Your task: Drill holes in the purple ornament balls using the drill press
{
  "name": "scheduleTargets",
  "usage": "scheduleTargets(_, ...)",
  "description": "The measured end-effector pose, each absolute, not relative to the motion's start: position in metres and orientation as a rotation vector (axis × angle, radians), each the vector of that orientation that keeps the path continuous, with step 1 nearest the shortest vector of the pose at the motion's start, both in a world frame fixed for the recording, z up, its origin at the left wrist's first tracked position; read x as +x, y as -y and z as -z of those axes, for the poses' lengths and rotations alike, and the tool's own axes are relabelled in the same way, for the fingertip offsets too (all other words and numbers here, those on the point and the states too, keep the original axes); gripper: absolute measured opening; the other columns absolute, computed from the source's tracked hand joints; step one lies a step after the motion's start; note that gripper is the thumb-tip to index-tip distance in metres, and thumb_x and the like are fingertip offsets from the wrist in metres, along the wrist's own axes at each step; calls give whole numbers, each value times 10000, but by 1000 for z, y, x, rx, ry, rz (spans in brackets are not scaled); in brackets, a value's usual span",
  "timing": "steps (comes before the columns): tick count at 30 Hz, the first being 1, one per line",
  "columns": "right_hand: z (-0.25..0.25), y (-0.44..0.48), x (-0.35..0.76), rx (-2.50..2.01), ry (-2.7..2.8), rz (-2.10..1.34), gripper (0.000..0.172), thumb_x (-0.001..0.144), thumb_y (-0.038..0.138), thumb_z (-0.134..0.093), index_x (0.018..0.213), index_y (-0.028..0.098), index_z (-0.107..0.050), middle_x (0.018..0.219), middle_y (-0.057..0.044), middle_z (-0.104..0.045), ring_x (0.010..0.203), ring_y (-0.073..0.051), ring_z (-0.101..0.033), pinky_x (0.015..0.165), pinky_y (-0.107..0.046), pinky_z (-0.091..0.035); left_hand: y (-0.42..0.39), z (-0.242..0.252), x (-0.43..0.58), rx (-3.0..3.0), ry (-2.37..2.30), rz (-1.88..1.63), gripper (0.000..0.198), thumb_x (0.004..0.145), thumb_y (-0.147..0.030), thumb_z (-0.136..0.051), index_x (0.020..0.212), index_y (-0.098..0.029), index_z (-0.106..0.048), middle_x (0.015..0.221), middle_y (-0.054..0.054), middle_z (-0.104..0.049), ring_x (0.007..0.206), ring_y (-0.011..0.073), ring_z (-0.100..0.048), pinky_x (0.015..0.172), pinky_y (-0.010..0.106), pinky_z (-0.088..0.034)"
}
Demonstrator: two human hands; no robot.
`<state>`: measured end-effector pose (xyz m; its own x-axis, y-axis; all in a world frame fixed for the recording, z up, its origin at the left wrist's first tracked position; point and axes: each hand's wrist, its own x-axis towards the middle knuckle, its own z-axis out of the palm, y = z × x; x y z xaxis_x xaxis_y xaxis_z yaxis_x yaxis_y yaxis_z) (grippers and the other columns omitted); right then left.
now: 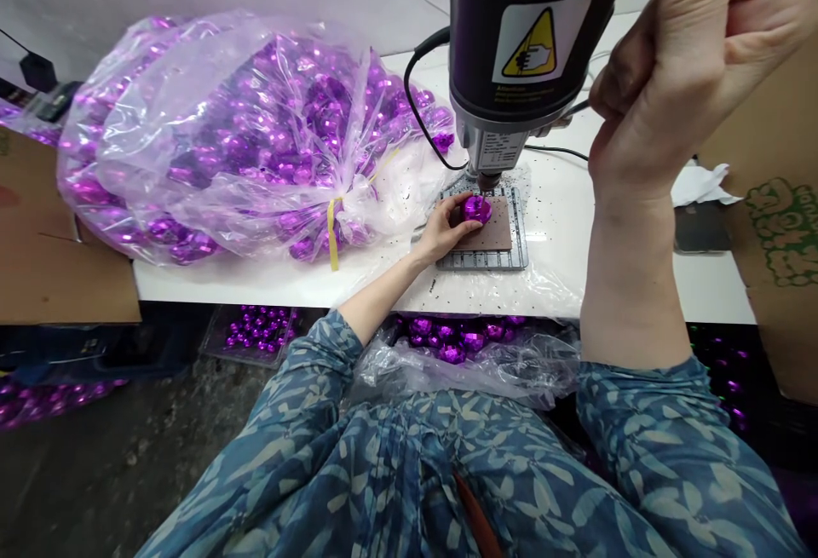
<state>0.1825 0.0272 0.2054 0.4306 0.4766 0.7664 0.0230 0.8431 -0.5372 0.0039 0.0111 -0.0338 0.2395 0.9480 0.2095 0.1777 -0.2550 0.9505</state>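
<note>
Under the bit of a black drill press (489, 128) sits a shiny purple faceted ball (476, 209). My left hand (444, 227) grips this ball from the left side, thumb in front and fingers behind. The ball rests on a brown board (495, 234), which lies on the grey slotted base plate (519, 261) of the press. The bit reaches down to the ball's top; whether it has entered cannot be made out. Raised beside the motor housing, my right hand (677, 55) is closed round the press's feed handle, mostly hidden by the fingers.
A large clear bag (243, 140) of purple balls, tied with a yellow strip (332, 234), fills the table's left side. More balls (451, 341) lie in plastic below the front edge. Cardboard boxes (57, 243) flank the table; a dark phone (703, 227) lies at right.
</note>
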Motion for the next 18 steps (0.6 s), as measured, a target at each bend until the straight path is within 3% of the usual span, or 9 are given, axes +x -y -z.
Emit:
scheduleTargets(12,-209,-25,180,-487,1048,-402,529,681,691,-688,749,184,-558,476,111,-243,375,6,-315,426,-230,-128,-9,32,2,1665,-1094,-1126,745,834,-582,-939,1433,-235,-663,1413,138,-734,1346,316,-699,1210,523,-550)
scheduleTargets(18,-212,-18,181,-511,1085,-441,526,672,685,-701,755,183,-564,459,117,-258,383,9,-338,413,-206,-145,6,27,14,1893,-1130,-1177,620,896,-452,-913,1392,-229,-615,1391,135,-697,1314,324,-704,1128,510,-601)
